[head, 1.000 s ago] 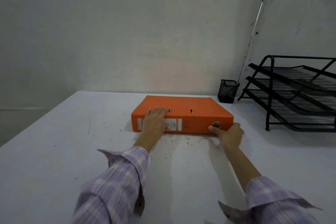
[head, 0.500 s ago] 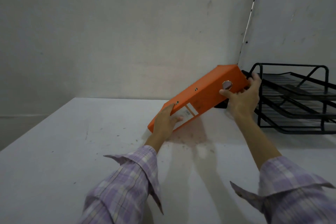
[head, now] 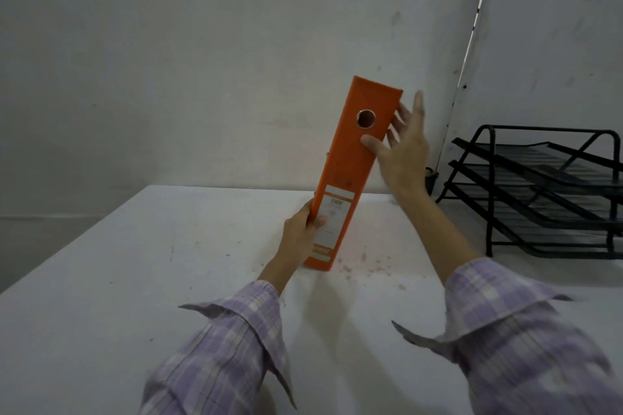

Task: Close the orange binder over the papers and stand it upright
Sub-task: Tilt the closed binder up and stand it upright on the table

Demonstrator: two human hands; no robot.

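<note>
No text can be read. The orange binder (head: 350, 175), at the centre of the frame, carries a white spine label (head: 332, 222) on its lower part. The label has an orange band across its top and another near its bottom, with small grey printing below the upper band and pale lettering in the lower one, all too blurred to make out. The left hand's thumb (head: 318, 222) lies over the label's left edge.

Dim, flat light; soft shadows; sleeves (head: 219, 354) blurred; edges bowed, perhaps wide-angle.
</note>
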